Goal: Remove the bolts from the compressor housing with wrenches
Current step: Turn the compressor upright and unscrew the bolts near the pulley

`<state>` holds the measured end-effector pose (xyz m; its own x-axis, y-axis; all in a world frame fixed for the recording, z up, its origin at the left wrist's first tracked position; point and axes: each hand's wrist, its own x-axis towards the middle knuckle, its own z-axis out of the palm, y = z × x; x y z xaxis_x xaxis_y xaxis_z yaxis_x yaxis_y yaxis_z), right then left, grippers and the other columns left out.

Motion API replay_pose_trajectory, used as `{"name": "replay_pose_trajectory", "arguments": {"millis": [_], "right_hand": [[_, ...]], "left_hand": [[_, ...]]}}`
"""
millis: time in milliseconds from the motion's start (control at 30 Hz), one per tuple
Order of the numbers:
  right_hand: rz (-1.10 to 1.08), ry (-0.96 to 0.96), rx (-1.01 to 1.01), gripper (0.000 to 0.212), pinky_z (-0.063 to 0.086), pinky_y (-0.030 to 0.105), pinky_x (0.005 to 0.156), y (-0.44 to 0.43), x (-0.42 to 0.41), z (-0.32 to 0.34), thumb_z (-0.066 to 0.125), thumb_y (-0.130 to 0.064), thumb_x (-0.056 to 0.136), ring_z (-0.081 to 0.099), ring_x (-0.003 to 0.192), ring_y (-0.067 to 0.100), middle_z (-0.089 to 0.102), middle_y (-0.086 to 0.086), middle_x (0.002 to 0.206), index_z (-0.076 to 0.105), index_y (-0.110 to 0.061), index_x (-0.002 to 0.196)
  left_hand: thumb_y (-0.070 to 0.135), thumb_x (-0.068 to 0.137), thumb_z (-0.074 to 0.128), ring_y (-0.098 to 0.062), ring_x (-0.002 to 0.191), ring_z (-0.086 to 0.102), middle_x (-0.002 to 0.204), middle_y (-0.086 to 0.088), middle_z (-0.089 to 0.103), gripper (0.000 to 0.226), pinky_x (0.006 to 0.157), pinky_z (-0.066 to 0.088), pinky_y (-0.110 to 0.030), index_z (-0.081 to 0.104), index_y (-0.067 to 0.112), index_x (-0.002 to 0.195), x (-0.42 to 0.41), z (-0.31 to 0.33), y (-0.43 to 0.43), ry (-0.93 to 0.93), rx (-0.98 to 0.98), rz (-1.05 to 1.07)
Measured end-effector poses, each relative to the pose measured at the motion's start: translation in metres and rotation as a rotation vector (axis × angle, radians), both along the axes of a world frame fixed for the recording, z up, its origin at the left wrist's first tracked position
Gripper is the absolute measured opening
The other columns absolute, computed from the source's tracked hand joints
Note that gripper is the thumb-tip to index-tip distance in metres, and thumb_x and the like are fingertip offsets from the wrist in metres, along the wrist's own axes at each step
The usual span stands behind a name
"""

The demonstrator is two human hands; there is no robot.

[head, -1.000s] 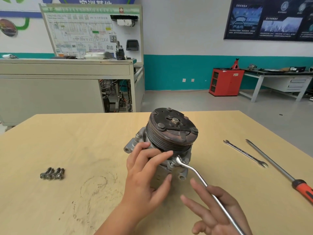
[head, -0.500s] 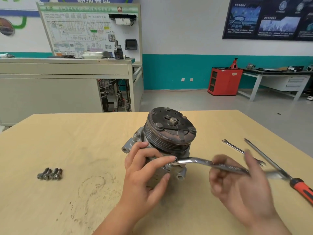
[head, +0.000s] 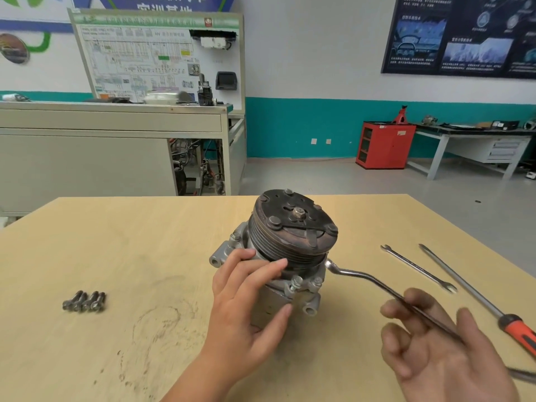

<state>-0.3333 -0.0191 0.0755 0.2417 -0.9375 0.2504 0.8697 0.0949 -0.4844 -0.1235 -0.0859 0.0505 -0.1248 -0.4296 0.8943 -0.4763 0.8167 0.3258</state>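
1. The compressor (head: 278, 288) stands in the middle of the table (head: 145, 242), pulley (head: 293, 227) on top. Your left hand (head: 249, 300) wraps its body from the 8 o'clock side, fingers curled under the pulley and thumb low in front. Press down as well as inward, so the body cannot turn with the bolt.
2. Your right hand (head: 435, 352) holds the wrench (head: 377, 282) only lightly. The shank lies across curled fingers with the thumb beside it, though the hand is blurred. That hold looks too slack for a pull, so close the fingers round the shank, far from the head for leverage.
3. The wrench head sits at the compressor's 3 o'clock side, just under the pulley. Whether it is on a bolt is hidden, so feel it drop fully on before you load it.
4. Pull in a smooth arc, not a jerk, because a half-seated head may round the bolt.
5. Two front bolts (head: 295, 282) at 6 o'clock look to be in place, so more are left to do.
6. Four loose bolts (head: 84, 301) lie well out at 9 o'clock; put the next one there.
7. The spare wrench (head: 417, 268) and screwdriver (head: 475, 297) lie at 3 o'clock, near your swing, so mind them.
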Motion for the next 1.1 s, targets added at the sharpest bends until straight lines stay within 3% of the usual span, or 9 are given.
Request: {"name": "replay_pose_trajectory", "arguments": {"millis": [100, 200, 267, 333, 500, 667, 867, 933, 1100], "right_hand": [[-0.043, 0.102, -0.05, 0.039, 0.045, 0.041, 0.082, 0.012, 0.003, 0.0, 0.033, -0.019, 0.102, 0.045, 0.115, 0.053, 0.03, 0.038, 0.139, 0.04, 0.006, 0.132], [-0.078, 0.493, -0.198, 0.037, 0.047, 0.017, 0.049, 0.013, 0.018, 0.003, 0.067, -0.063, 0.071, 0.069, 0.088, 0.028, 0.063, 0.001, 0.122, 0.066, -0.039, 0.099], [-0.167, 0.715, -0.155, 0.046, 0.037, 0.012, 0.037, 0.02, 0.022, 0.007, 0.068, -0.082, 0.043, 0.072, 0.071, 0.026, 0.07, -0.008, 0.109, 0.066, -0.046, 0.071], [-0.178, 0.785, -0.199, 0.047, 0.037, 0.012, 0.037, 0.022, 0.024, 0.009, 0.064, -0.086, 0.041, 0.072, 0.07, 0.027, 0.07, -0.008, 0.109, 0.064, -0.046, 0.068], [-0.3, 0.555, 0.001, 0.051, 0.024, 0.011, 0.038, 0.005, 0.021, 0.01, 0.074, -0.067, 0.047, 0.06, 0.043, 0.025, 0.071, 0.017, 0.073, 0.071, -0.019, 0.066], [-0.331, 0.472, 0.254, 0.029, 0.02, 0.015, 0.036, -0.06, 0.009, 0.021, 0.048, -0.034, 0.084, 0.027, 0.032, 0.004, 0.033, -0.005, 0.04, 0.059, -0.009, 0.074], [-0.43, 0.244, 0.083, 0.043, 0.029, 0.015, 0.036, -0.064, -0.035, 0.011, 0.048, -0.054, 0.081, 0.017, 0.04, 0.004, 0.025, -0.011, 0.042, 0.058, -0.022, 0.053], [-0.624, 0.415, 0.067, 0.043, 0.033, 0.013, 0.039, -0.058, -0.062, -0.004, 0.048, -0.05, 0.081, 0.026, 0.038, 0.003, 0.029, -0.01, 0.043, 0.062, -0.021, 0.054], [-0.785, 1.461, -0.165, 0.025, 0.044, 0.006, 0.064, -0.063, -0.101, -0.033, 0.059, -0.008, 0.089, 0.065, 0.073, 0.002, 0.072, -0.003, 0.079, 0.074, -0.028, 0.082]], "left_hand": [[0.03, 0.078, 0.062, -0.018, 0.122, 0.042, 0.111, 0.014, 0.054, 0.046, 0.107, 0.031, -0.037, 0.051, 0.026, 0.123, 0.0, 0.001, 0.0, -0.012, 0.001, 0.013], [0.03, 0.078, 0.062, -0.018, 0.123, 0.042, 0.111, 0.013, 0.054, 0.046, 0.107, 0.031, -0.037, 0.051, 0.026, 0.122, 0.0, 0.001, 0.001, -0.02, -0.005, 0.022], [0.029, 0.078, 0.062, -0.02, 0.121, 0.043, 0.111, 0.013, 0.054, 0.045, 0.106, 0.031, -0.038, 0.052, 0.026, 0.122, -0.001, 0.002, 0.002, -0.026, -0.01, 0.031], [0.028, 0.078, 0.063, -0.023, 0.119, 0.044, 0.109, 0.013, 0.052, 0.045, 0.105, 0.032, -0.041, 0.053, 0.026, 0.122, -0.003, 0.001, 0.001, -0.034, -0.025, 0.049], [0.03, 0.078, 0.066, -0.029, 0.112, 0.046, 0.103, 0.011, 0.047, 0.042, 0.099, 0.037, -0.046, 0.056, 0.031, 0.118, -0.007, 0.001, 0.0, -0.059, -0.064, 0.126], [0.031, 0.079, 0.066, -0.025, 0.114, 0.044, 0.103, 0.01, 0.049, 0.038, 0.095, 0.039, -0.049, 0.055, 0.03, 0.115, -0.005, 0.0, -0.002, -0.07, -0.079, 0.098], [0.034, 0.074, 0.069, -0.024, 0.115, 0.049, 0.104, 0.015, 0.054, 0.03, 0.095, 0.039, -0.053, 0.053, 0.028, 0.099, -0.005, 0.004, 0.0, -0.014, -0.049, 0.079], [0.034, 0.074, 0.068, -0.022, 0.116, 0.047, 0.104, 0.014, 0.053, 0.027, 0.096, 0.038, -0.051, 0.054, 0.028, 0.096, -0.007, 0.006, 0.003, -0.02, -0.056, 0.105], [0.036, 0.084, 0.059, -0.014, 0.11, 0.042, 0.106, 0.005, 0.046, 0.014, 0.1, 0.032, -0.035, 0.057, 0.026, 0.094, -0.019, 0.014, 0.02, 0.017, -0.256, 0.091]]}}
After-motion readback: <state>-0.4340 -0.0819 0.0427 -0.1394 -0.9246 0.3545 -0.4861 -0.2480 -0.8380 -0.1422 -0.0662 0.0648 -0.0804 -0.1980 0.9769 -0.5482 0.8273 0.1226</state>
